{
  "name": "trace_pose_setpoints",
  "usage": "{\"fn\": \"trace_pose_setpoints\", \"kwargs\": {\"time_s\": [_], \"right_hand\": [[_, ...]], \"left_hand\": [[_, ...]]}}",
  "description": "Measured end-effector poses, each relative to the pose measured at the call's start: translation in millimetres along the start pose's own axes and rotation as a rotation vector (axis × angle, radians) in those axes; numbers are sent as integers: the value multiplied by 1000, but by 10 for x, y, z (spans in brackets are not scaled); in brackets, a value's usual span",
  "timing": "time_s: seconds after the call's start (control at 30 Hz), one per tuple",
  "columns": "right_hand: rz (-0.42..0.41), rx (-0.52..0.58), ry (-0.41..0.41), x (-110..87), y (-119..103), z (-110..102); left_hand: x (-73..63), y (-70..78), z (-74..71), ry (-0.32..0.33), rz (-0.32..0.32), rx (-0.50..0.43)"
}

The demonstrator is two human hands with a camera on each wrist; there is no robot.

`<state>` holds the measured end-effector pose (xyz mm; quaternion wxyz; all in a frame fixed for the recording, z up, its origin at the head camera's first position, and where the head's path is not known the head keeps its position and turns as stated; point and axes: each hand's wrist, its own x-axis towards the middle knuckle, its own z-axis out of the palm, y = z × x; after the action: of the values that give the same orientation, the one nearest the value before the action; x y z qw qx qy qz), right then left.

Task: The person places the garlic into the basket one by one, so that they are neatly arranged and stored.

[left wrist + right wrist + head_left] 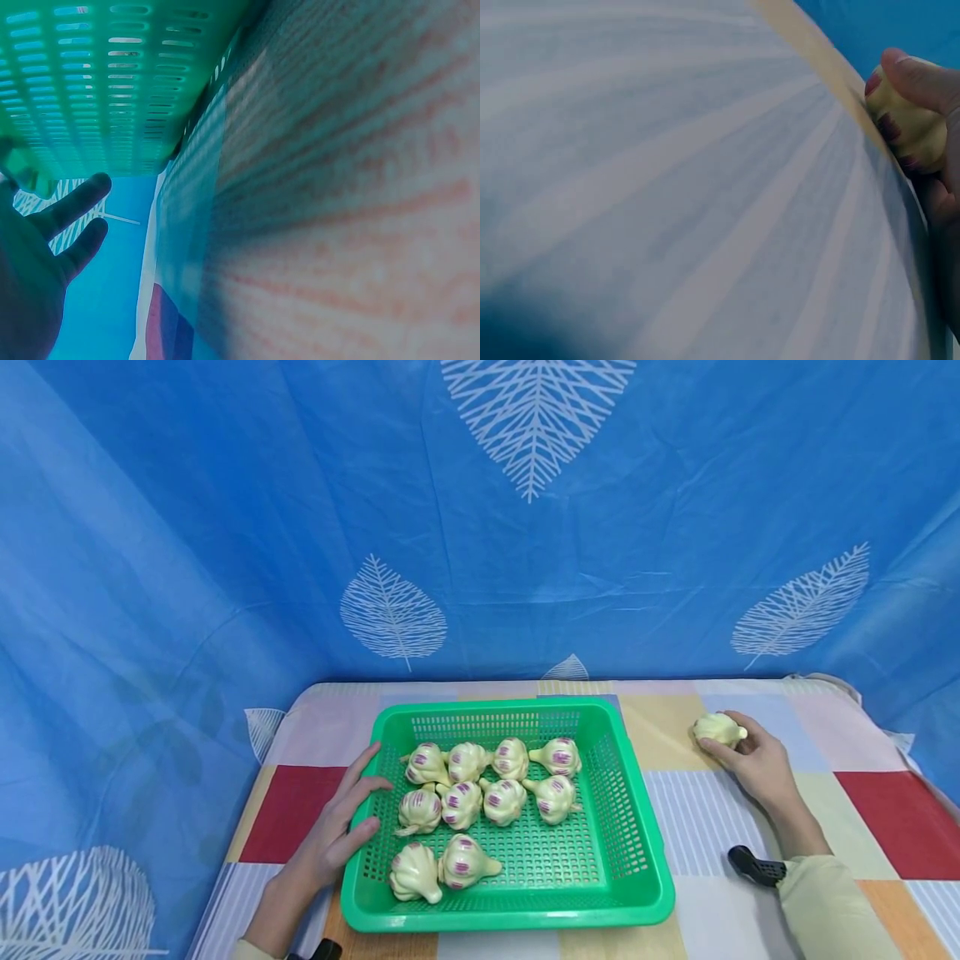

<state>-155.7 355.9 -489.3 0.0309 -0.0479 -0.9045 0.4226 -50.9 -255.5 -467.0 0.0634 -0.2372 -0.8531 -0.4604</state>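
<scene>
In the head view a green plastic basket (pixel 525 920) holds several garlic bulbs, pale with purple marks; two rough rows lie towards the back and a pair near the front left. My left hand (pixel 333 827) is at the basket's left side, its fingers extended over the rim. The left wrist view shows those fingers beside the slotted basket wall (pixel 90 90). Well to the right of the basket, my right hand (pixel 757 764) grips one garlic bulb (pixel 716 728) between thumb and fingers, low over the cloth. The same bulb (pixel 911 124) shows under the thumb in the right wrist view.
A patchwork-patterned cloth (pixel 757 827) covers the table. Behind and to the left hangs a blue sheet (pixel 637 527) with white leaf prints. A black wrist strap piece (pixel 756 867) sits at the right sleeve (pixel 832 902).
</scene>
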Motion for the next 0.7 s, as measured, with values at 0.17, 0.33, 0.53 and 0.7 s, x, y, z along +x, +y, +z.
{"fn": "trace_pose_setpoints", "kwargs": {"time_s": [0.17, 0.33, 0.53, 0.7], "right_hand": [[43, 20, 1, 32, -37, -10], [58, 41, 12, 14, -28, -13], [63, 41, 11, -49, -63, -5], [32, 52, 4, -110, -181, -61]], "left_hand": [[6, 0, -19, 6, -12, 9], [28, -1, -40, -3, 1, 14], [29, -1, -45, 0, 17, 30], [-18, 8, -17, 0, 18, 1]]}}
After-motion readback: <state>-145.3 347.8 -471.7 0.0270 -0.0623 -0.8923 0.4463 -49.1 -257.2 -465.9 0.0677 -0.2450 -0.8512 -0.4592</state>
